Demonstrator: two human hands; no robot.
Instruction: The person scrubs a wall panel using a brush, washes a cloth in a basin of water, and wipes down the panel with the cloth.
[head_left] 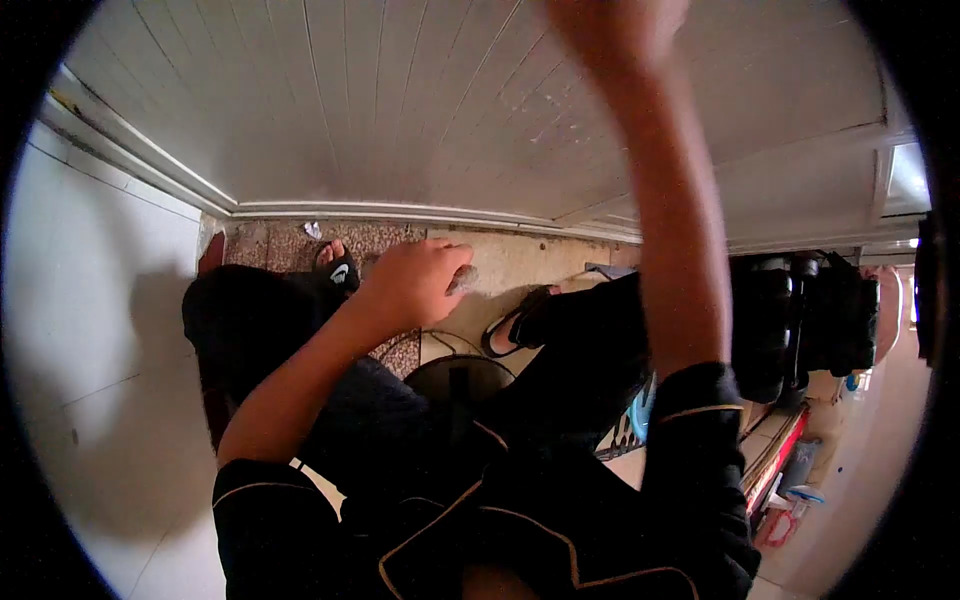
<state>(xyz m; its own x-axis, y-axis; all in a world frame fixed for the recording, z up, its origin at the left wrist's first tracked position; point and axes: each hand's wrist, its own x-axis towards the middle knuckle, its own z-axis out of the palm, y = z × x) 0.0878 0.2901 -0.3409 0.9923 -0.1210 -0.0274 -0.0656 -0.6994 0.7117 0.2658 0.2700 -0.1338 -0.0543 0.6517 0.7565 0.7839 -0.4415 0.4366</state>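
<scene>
My left hand [415, 284] is held out over my knees, its fingers curled round a small greyish-brown lump [463, 280]. I cannot make out what kind of thing the lump is. My right hand [625, 28] reaches up high against the white grooved panel [420, 110]. Motion blurs it and the top of the view cuts it off, so its fingers are hidden. Whether it touches the panel I cannot tell.
Below the panel runs a white frame edge [400, 213] above a speckled floor strip [285, 240]. My feet wear dark sandals [345, 270]. A dark round object [460, 378] stands between my legs. Black bulky items [800, 310] and a shelf with red edging [775, 465] are at right.
</scene>
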